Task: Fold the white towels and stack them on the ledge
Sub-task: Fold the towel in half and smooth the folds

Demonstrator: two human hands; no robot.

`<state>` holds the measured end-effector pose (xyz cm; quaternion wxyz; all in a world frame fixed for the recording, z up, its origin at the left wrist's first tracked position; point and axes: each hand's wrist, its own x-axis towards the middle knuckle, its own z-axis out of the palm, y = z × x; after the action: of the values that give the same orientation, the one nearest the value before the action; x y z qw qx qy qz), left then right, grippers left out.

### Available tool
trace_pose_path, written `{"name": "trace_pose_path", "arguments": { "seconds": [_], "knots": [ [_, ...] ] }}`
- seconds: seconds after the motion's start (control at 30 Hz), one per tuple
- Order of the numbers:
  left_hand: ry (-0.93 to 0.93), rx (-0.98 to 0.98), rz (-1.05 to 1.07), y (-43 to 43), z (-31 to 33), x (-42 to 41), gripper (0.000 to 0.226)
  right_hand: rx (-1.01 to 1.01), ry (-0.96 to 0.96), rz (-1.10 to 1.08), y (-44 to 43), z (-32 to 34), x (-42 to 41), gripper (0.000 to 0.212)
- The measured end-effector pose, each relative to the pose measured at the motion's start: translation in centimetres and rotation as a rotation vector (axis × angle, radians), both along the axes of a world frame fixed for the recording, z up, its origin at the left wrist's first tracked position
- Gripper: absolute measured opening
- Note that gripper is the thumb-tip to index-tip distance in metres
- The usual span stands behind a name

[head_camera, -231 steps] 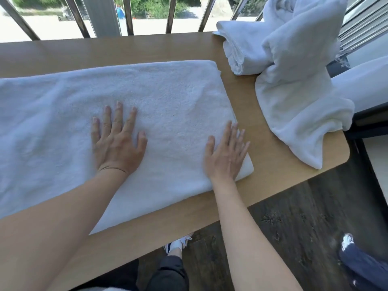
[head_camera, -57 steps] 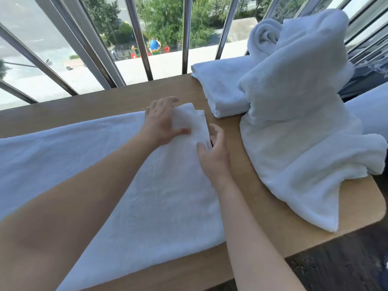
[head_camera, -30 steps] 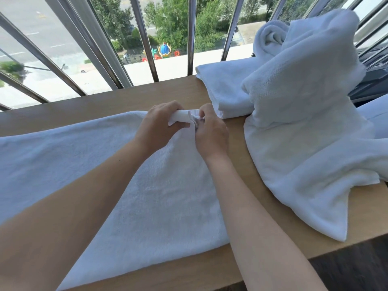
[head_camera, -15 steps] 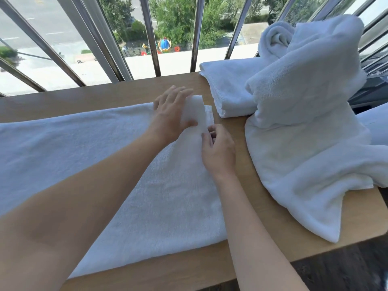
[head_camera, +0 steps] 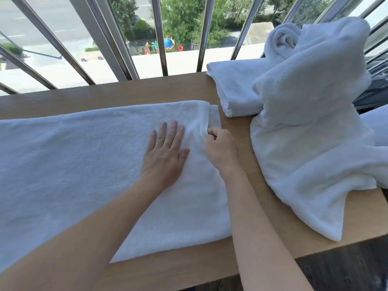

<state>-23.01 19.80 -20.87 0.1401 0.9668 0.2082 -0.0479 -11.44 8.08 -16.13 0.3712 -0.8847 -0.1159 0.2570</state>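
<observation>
**A:** What is the left hand (head_camera: 165,152) doing?

**B:** It lies palm down on the spread white towel (head_camera: 73,164). The fingers are straight and slightly fanned, and they grasp nothing.

**A:** And the right hand (head_camera: 220,148)?

**B:** It sits just beside the left thumb with its fingers curled in. They pinch the towel's hemmed right edge, and a small ridge of cloth rises beside the knuckles.

**A:** Where does that towel lie?

**B:** It lies under both hands on the wooden ledge (head_camera: 147,91). It runs well out past the left hand's little finger and off the frame. Its far right corner is just ahead of the right hand's fingers, and a lower layer peeks out there.

**A:** What surrounds the hands?

**B:** On the right hand's outer side, across a strip of bare wood, a loose heap of white towel (head_camera: 310,133) drapes down to the ledge's near edge. Ahead of the right hand on that same side, a folded towel (head_camera: 233,89) touches the heap. A rolled towel (head_camera: 281,38) shows above the folded one, partly hidden by the heap. Beyond the fingertips of both hands, metal railing bars (head_camera: 159,34) stand along the ledge's far edge.
</observation>
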Motion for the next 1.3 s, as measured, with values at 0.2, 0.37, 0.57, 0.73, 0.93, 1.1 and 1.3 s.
{"name": "trace_pose_path", "arguments": {
  "seconds": [0.2, 0.37, 0.57, 0.73, 0.93, 1.1, 1.3],
  "knots": [
    [0.004, 0.027, -0.011, -0.1, -0.3, -0.1, 0.070, 0.033, 0.068, -0.135, -0.7, -0.8, 0.4, 0.017],
    [-0.010, 0.012, -0.006, -0.3, -0.2, 0.1, 0.069, 0.008, 0.056, -0.131, -0.8, -1.7, 0.9, 0.009],
    [-0.029, 0.056, -0.083, -0.7, -0.5, -0.7, 0.064, -0.054, -0.122, -0.256, -1.5, -2.2, 0.4, 0.011],
    [0.005, 0.080, -0.077, -1.0, -0.6, -0.3, 0.066, 0.018, -0.070, -0.350, -2.2, -2.0, 0.8, 0.024],
    [0.028, 0.102, -0.165, -3.1, -0.6, 1.2, 0.070, -0.158, -0.217, -0.152, -0.8, -2.2, 1.2, 0.038],
    [0.003, 0.076, -0.249, -5.1, -0.6, 0.3, 0.072, -0.285, -0.230, -0.196, 1.9, -2.2, 1.9, 0.020],
    [-0.017, 0.044, -0.231, -5.4, -0.4, -0.7, 0.070, -0.077, -0.333, -0.235, 1.1, -2.4, 0.9, 0.014]
  ]
}}
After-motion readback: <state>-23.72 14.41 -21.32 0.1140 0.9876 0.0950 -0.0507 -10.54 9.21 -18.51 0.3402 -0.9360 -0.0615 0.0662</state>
